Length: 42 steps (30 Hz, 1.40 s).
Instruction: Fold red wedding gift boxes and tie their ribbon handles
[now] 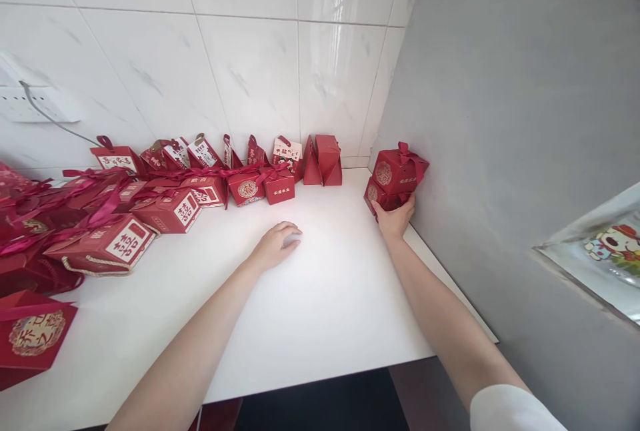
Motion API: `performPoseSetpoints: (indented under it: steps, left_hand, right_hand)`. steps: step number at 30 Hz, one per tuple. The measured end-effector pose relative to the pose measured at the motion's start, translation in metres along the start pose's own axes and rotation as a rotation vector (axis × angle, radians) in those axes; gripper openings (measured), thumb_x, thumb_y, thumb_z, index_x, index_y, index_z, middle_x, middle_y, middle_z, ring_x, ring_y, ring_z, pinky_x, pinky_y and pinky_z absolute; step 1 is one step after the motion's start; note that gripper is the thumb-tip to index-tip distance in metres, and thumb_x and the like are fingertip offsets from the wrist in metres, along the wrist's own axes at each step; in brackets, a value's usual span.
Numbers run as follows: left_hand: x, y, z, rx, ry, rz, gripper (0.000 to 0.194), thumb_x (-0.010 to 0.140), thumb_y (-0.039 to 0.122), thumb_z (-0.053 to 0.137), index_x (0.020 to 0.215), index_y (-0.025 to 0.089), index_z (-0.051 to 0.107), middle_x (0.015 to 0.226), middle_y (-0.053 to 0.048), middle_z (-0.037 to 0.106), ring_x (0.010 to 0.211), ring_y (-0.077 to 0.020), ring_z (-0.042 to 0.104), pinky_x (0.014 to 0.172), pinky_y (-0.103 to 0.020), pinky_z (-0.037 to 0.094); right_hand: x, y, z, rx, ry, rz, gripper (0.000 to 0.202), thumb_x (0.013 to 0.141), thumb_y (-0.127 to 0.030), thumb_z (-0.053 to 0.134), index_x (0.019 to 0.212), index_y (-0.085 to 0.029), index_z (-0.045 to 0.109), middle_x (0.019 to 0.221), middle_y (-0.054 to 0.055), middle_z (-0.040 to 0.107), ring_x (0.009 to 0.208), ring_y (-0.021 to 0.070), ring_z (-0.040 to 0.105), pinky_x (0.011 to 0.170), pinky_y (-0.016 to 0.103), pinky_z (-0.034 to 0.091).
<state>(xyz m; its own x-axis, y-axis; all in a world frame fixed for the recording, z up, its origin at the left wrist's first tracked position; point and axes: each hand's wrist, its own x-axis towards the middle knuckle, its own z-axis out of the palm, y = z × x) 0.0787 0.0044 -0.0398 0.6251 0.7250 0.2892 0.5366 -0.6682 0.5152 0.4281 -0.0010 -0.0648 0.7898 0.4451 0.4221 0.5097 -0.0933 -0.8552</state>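
Note:
At the right end of the white table [340, 311], my right hand [397, 219] grips a small red gift box [373, 195] between thumb and fingers, low down near the grey wall. Another red gift box [397, 172], with a ribbon bow and a round gold emblem, sits on top of it. My right hand and the upper box partly hide the lower one. Near the table's middle, my left hand [277, 244] rests with its fingers loosely curved and a gap between thumb and fingers. It holds nothing.
Two plain red folded boxes [323, 161] stand against the tiled wall [250, 71]. Several ribboned red boxes [173, 211] crowd the left side, with triangular boxes [204, 151] behind them. A socket with a grey cable [55, 125] is on the left wall; the grey wall [500, 117] bounds the right.

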Motion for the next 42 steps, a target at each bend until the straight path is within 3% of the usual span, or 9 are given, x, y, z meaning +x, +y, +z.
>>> performPoseSetpoints:
  steps: [10, 18, 22, 26, 31, 33, 36, 38, 42]
  left_hand:
    - [0.0, 0.0, 0.0, 0.001, -0.006, 0.002, 0.028, 0.09, 0.035, 0.051, 0.111, 0.023, 0.065, 0.12, -0.006, 0.06, 0.114, -0.0215, 0.057, 0.106, -0.039, 0.043]
    - [0.0, 0.002, -0.001, 0.002, -0.009, 0.003, 0.027, 0.091, 0.035, 0.051, 0.111, 0.024, 0.065, 0.12, -0.005, 0.059, 0.113, -0.0207, 0.057, 0.105, -0.038, 0.043]
    - [0.0, 0.002, -0.001, 0.001, -0.011, -0.001, 0.027, 0.091, 0.035, 0.051, 0.11, 0.024, 0.065, 0.12, -0.005, 0.059, 0.114, -0.0203, 0.057, 0.105, -0.038, 0.043]
    - [0.0, 0.001, 0.0, -0.004, -0.006, -0.005, 0.026, 0.09, 0.034, 0.051, 0.111, 0.024, 0.065, 0.12, -0.005, 0.059, 0.114, -0.0201, 0.057, 0.106, -0.038, 0.042]
    - [0.0, 0.002, 0.0, -0.007, -0.011, -0.013, 0.026, 0.09, 0.033, 0.052, 0.111, 0.024, 0.065, 0.12, -0.005, 0.059, 0.114, -0.02, 0.057, 0.107, -0.038, 0.042]
    - [-0.001, 0.003, -0.001, -0.01, -0.01, -0.015, 0.026, 0.09, 0.033, 0.052, 0.111, 0.024, 0.065, 0.12, -0.005, 0.059, 0.114, -0.02, 0.057, 0.107, -0.038, 0.042]
    - [-0.001, 0.004, -0.002, -0.011, -0.01, -0.017, 0.026, 0.09, 0.032, 0.052, 0.11, 0.024, 0.065, 0.12, -0.005, 0.059, 0.114, -0.0202, 0.057, 0.106, -0.039, 0.043]
    - [-0.002, 0.004, -0.002, -0.01, -0.009, -0.015, 0.026, 0.089, 0.032, 0.052, 0.11, 0.024, 0.066, 0.119, -0.005, 0.059, 0.113, -0.0206, 0.057, 0.106, -0.039, 0.044]
    - [-0.002, 0.004, -0.003, -0.019, -0.002, -0.01, 0.026, 0.089, 0.033, 0.052, 0.11, 0.023, 0.066, 0.12, -0.006, 0.059, 0.113, -0.0214, 0.058, 0.105, -0.04, 0.045]
  right_hand:
    - [-0.004, -0.001, -0.007, -0.042, 0.034, -0.002, 0.108, 0.061, -0.04, 0.081, 0.147, -0.008, 0.023, 0.137, 0.025, 0.04, 0.13, 0.0385, 0.038, 0.108, 0.052, 0.035]
    - [-0.007, -0.007, -0.015, -0.09, 0.133, -0.238, 0.098, 0.071, -0.036, 0.073, 0.149, -0.011, 0.018, 0.147, 0.025, 0.027, 0.138, 0.0375, 0.028, 0.112, 0.056, 0.028]
    - [-0.004, -0.014, -0.028, -0.159, 0.142, -0.449, 0.083, 0.081, -0.038, 0.065, 0.149, -0.016, 0.023, 0.154, 0.022, 0.02, 0.142, 0.0379, 0.023, 0.111, 0.063, 0.023]
    - [-0.008, -0.023, -0.034, -0.226, 0.004, -0.718, 0.042, 0.092, -0.03, 0.049, 0.134, -0.022, 0.05, 0.152, 0.017, 0.031, 0.143, 0.0356, 0.026, 0.113, 0.067, 0.008]
    - [-0.025, -0.029, -0.023, -0.123, -0.54, -0.911, 0.043, 0.095, -0.028, 0.042, 0.137, -0.023, 0.046, 0.144, 0.011, 0.047, 0.134, 0.0236, 0.043, 0.114, 0.045, 0.034]
    - [-0.03, -0.026, -0.014, -0.167, -0.686, -0.871, 0.045, 0.093, -0.031, 0.046, 0.137, -0.023, 0.047, 0.144, 0.01, 0.046, 0.135, 0.0246, 0.042, 0.112, 0.043, 0.038]
    - [-0.034, -0.022, -0.001, -0.299, -0.705, -0.583, 0.048, 0.09, -0.032, 0.051, 0.134, -0.014, 0.049, 0.15, 0.019, 0.036, 0.138, 0.0342, 0.035, 0.108, 0.053, 0.039]
    - [-0.031, -0.027, 0.007, -0.329, -0.677, -0.461, 0.048, 0.089, -0.031, 0.05, 0.132, -0.01, 0.05, 0.146, 0.023, 0.038, 0.133, 0.0372, 0.041, 0.101, 0.054, 0.044]
    - [-0.011, -0.069, 0.027, -0.272, -0.655, -0.52, 0.049, 0.092, -0.036, 0.046, 0.137, -0.016, 0.046, 0.141, 0.018, 0.046, 0.124, 0.0333, 0.049, 0.095, 0.05, 0.048]
